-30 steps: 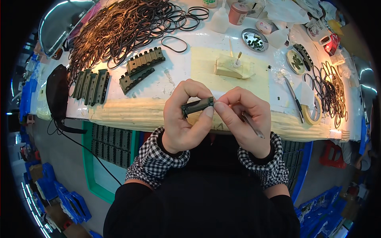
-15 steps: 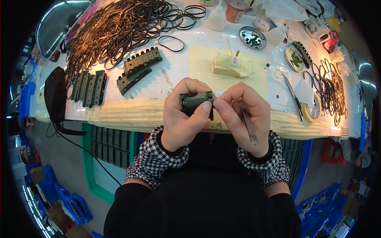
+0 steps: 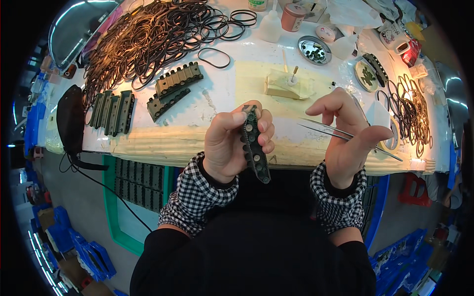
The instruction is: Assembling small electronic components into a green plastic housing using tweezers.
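My left hand [image 3: 220, 143] is closed around a dark green model tank hull [image 3: 255, 148], tilted up so its side shows a row of round wheels with a track band along them. My right hand [image 3: 348, 130] has its thumb and index finger spread apart, while a pair of metal tweezers [image 3: 321, 125] lies across it, held in the hand. The tweezer tips point left toward the hull, apart from it. Several similar hulls [image 3: 112, 112] stand at the left of the table, and two more hulls [image 3: 178, 80] lie nearer the middle.
A heap of dark rubber bands [image 3: 148, 47] covers the back left; more bands [image 3: 414, 113] lie at right. A block with upright sticks [image 3: 282, 88], a dish of small green parts [image 3: 315, 51], a squeeze bottle [image 3: 270, 27] and a tape roll [image 3: 394, 140] stand around.
My right hand has moved right, away from the hull, its fingers opening and the tweezers swinging to point left. My left hand has turned the hull so its wheeled side shows.
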The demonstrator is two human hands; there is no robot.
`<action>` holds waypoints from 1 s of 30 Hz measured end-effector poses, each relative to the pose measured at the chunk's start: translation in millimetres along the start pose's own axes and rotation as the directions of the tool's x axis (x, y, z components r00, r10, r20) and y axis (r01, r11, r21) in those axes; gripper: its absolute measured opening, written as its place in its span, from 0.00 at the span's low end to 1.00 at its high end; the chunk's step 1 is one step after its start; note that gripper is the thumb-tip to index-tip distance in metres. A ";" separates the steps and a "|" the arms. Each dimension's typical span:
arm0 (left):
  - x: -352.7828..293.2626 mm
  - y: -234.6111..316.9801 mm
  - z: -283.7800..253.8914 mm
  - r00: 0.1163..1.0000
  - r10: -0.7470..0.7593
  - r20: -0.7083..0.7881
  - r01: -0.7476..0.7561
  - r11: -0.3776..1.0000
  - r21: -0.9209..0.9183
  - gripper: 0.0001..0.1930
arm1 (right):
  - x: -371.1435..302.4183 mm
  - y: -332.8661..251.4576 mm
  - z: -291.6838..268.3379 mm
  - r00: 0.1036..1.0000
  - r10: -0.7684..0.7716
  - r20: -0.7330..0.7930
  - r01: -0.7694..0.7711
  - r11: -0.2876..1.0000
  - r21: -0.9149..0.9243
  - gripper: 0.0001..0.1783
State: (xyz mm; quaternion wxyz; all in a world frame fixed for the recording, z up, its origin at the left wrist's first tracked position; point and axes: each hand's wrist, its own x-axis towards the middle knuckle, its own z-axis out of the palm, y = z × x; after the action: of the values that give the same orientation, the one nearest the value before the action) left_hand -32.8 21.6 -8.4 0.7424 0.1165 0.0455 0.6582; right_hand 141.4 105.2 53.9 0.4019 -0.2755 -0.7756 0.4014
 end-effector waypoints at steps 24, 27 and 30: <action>4.4 -1.9 4.2 0.989 0.149 0.010 -0.146 0.953 0.264 0.13 | -16.1 -5.7 37.7 0.999 -0.049 0.000 0.046 0.940 0.337 0.10; 3.9 -2.2 5.0 0.989 0.148 -0.003 -0.142 0.953 0.269 0.12 | -19.4 -6.7 42.9 0.999 -0.007 -0.037 0.020 0.936 0.352 0.08; 3.7 -3.4 4.8 0.987 0.161 -0.017 -0.149 0.945 0.291 0.12 | -22.9 -6.7 47.8 0.996 -0.034 -0.086 0.057 0.957 0.283 0.07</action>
State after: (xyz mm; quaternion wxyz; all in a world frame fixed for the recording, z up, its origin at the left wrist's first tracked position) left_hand -28.0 24.3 -4.3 0.6623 0.2135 0.1468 0.7029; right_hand 112.3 65.3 33.4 0.4773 -0.2127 -0.6991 0.4881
